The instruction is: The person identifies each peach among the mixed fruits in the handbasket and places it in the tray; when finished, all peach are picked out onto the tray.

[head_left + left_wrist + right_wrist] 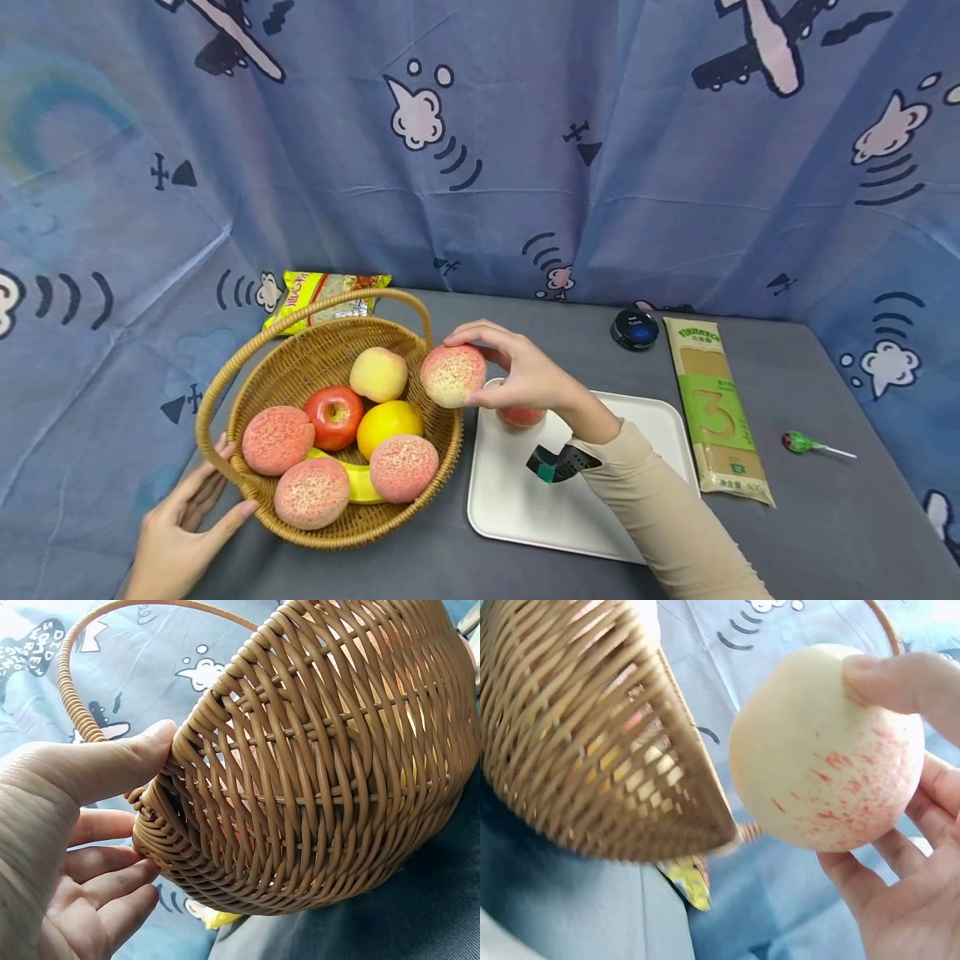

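Far left: left hand (183,525), fingers straight & relaxed, thumb pressing the wall of round woven wicker basket w/ arched handle (247,400), nothing gripped; same seen in left wrist view (82,825). Inside basket: three pink speckled peaches (278,439), shiny red apple (334,416), pale yellow-pink peach (378,374), orange-yellow citrus (387,422), yellow banana (360,483) partly buried under the rest. Behind basket, yellow snack packet (330,293) against blue cartoon-print cloth. At basket's right rim: pale pink-speckled round peach (453,375), held up off the table just above the rim, pinched by right hand (525,375), thumb & fingers curled round it, close in right wrist view (825,750). Below hand, white rectangular tray (510,500) w/ one more reddish fruit (521,415), mostly hidden. Further right: round black tin (634,328), long green-tan noodle packet (718,408), green-wrapped lollipop (802,442) on grey tabletop.
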The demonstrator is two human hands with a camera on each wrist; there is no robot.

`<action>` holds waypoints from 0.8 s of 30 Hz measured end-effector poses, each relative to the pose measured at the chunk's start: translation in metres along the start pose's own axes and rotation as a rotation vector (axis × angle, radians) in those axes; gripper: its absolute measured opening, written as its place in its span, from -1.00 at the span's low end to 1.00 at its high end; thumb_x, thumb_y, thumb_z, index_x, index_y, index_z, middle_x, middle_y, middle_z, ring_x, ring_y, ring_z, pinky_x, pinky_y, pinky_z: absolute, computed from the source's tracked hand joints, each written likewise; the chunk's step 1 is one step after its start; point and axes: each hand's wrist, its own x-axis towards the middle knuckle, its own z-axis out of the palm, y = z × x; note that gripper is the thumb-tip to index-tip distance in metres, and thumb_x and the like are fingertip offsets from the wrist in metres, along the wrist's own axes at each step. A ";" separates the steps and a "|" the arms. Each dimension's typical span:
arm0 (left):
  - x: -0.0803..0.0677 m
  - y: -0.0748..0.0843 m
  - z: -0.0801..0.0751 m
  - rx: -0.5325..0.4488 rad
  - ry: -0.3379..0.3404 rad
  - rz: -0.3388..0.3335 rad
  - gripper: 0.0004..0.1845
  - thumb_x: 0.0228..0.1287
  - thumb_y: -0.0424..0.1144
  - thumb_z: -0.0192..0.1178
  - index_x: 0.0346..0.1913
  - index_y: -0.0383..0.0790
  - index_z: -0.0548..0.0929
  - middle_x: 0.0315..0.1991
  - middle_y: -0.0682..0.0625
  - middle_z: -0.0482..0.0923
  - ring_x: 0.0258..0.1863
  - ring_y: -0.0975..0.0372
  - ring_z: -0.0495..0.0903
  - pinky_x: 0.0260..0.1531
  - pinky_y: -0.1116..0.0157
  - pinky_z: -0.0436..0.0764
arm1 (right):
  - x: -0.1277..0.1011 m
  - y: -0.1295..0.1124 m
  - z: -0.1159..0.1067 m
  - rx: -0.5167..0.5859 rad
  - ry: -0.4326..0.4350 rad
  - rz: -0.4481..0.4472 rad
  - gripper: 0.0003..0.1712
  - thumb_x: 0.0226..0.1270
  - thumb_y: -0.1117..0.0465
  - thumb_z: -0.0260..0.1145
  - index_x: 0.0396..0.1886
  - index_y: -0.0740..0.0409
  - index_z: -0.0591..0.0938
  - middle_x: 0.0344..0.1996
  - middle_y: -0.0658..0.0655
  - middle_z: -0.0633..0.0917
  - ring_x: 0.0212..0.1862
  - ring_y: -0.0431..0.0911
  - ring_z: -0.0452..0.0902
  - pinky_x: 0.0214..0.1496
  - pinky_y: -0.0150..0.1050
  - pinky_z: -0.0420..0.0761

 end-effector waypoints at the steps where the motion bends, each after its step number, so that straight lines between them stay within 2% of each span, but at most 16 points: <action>1: 0.000 0.000 0.000 0.000 -0.003 -0.005 -0.19 -0.07 -0.68 0.34 0.34 -0.41 0.33 0.40 0.01 0.27 0.25 0.55 0.34 0.15 0.63 0.48 | -0.005 0.000 -0.004 -0.009 0.023 0.012 -0.29 -0.05 0.37 0.53 0.18 0.18 0.50 0.18 0.11 0.46 0.21 -0.08 0.39 0.29 -0.22 0.57; 10: 0.000 0.000 0.000 0.014 0.010 -0.016 -0.22 -0.05 -0.65 0.35 0.33 -0.41 0.34 0.39 0.00 0.28 0.24 0.57 0.34 0.14 0.64 0.48 | -0.069 0.013 -0.040 -0.094 0.188 0.137 -0.27 -0.06 0.44 0.51 0.19 0.21 0.48 0.18 0.17 0.44 0.19 -0.23 0.38 0.27 -0.51 0.50; 16: 0.000 0.002 0.001 0.020 0.026 -0.049 -0.22 -0.04 -0.60 0.37 0.33 -0.35 0.37 0.38 0.03 0.30 0.22 0.59 0.35 0.11 0.68 0.48 | -0.113 0.032 -0.056 -0.196 0.276 0.261 -0.30 -0.03 0.39 0.51 0.18 0.17 0.50 0.16 0.17 0.46 0.11 -0.34 0.39 0.13 -0.62 0.52; 21: 0.000 0.001 0.001 0.025 0.029 -0.062 -0.21 -0.06 -0.59 0.39 0.33 -0.33 0.38 0.37 0.05 0.32 0.23 0.59 0.34 0.11 0.70 0.47 | -0.141 0.047 -0.062 -0.310 0.291 0.350 -0.31 -0.04 0.30 0.55 0.17 0.11 0.52 0.14 0.13 0.48 0.06 -0.41 0.38 0.05 -0.65 0.50; 24: 0.000 0.001 0.002 0.023 0.025 -0.052 -0.21 -0.07 -0.61 0.39 0.32 -0.34 0.38 0.37 0.04 0.31 0.23 0.59 0.34 0.11 0.70 0.46 | -0.151 0.054 -0.063 -0.395 0.281 0.368 -0.30 -0.06 0.25 0.56 0.16 0.08 0.52 0.13 0.10 0.50 0.06 -0.39 0.38 0.02 -0.63 0.50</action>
